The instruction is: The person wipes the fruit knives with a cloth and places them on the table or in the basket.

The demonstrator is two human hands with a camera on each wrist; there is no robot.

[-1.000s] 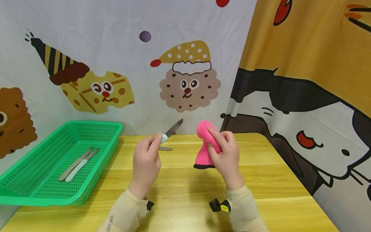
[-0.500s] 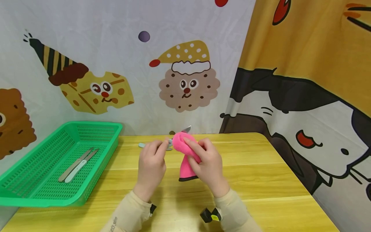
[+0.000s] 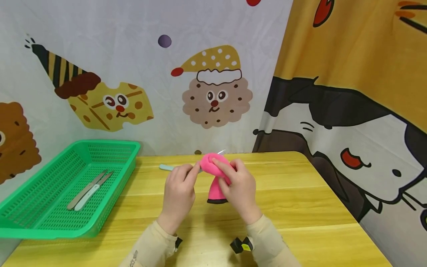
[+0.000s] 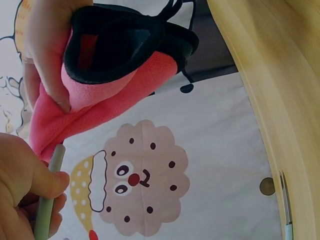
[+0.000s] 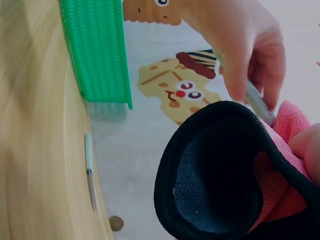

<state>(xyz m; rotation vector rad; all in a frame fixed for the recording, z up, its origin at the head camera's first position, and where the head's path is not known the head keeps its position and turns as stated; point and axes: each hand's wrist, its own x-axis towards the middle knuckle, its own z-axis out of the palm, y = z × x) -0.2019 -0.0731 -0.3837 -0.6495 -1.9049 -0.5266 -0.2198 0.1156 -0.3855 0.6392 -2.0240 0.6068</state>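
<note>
My left hand [image 3: 179, 193] grips a knife by its pale green handle [image 4: 50, 200]. Folded around its blade is a pink cloth [image 3: 217, 167] with a dark edge; only the blade's tip [image 3: 221, 152] shows beyond it in the head view. My right hand [image 3: 241, 189] pinches the cloth around the blade, and the loose end hangs below. The right wrist view looks onto the cloth's dark underside [image 5: 215, 170]. On the table behind my left hand lies another knife [image 3: 166, 167] with a light blue handle, its blade hidden in the head view but visible in both wrist views.
At the left of the wooden table [image 3: 283, 200] stands a green plastic basket [image 3: 130, 181]. Two knives lie in it, one with a brownish handle [image 3: 77, 197] and one with a white handle [image 3: 87, 198]. A printed cartoon curtain [image 3: 160, 104] hangs behind the table.
My right hand has carried the pink cloth left onto the blade, which was bare a second ago. Over the last half second, less of the tip has come to show and both hands stay close together.
</note>
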